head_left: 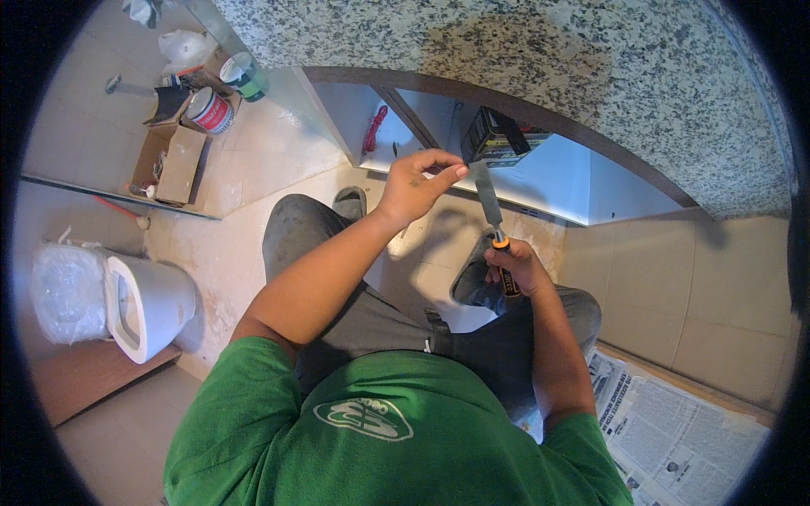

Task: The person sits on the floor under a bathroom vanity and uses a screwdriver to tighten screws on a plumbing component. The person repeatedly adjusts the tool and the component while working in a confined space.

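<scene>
My right hand (521, 268) is wrapped round the black and orange handle of a chisel (487, 196). Its flat grey blade points up and away from me, toward the open cabinet. Beside the blade's tip, my left hand (419, 184) has its thumb and forefinger pinched together. Whatever lies between those fingertips is too small to make out, and I cannot tell whether they touch the blade. Both hands are above the floor between my knees.
A speckled granite countertop (540, 51) overhangs the cabinet (553, 181), which holds a dark box (498, 135) and a red cord bundle (375, 128). Left are a glass panel, paint tins (210, 112), a cardboard box (179, 164) and a toilet (156, 308). Newspaper (675, 430) covers the right floor.
</scene>
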Demonstrator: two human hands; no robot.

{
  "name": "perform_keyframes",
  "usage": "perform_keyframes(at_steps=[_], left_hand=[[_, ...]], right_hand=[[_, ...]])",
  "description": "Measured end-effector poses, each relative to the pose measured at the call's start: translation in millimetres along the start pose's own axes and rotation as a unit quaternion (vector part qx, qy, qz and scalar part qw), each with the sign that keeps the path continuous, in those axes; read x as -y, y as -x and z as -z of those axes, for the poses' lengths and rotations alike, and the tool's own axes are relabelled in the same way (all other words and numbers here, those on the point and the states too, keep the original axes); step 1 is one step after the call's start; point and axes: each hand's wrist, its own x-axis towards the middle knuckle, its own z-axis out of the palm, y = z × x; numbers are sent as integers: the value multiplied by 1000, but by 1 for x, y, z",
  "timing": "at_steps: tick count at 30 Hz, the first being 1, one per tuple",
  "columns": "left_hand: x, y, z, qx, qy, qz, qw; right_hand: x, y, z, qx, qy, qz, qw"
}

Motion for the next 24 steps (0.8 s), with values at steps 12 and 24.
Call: perform_keyframes(at_steps=[12, 24], left_hand=[[6, -2, 2, 12, -2, 20, 1000], [48, -9, 6, 99, 14, 8, 995]], right_hand=[[1, 0, 0, -28, -5, 16, 999], [3, -1, -2, -99, 64, 101, 988]])
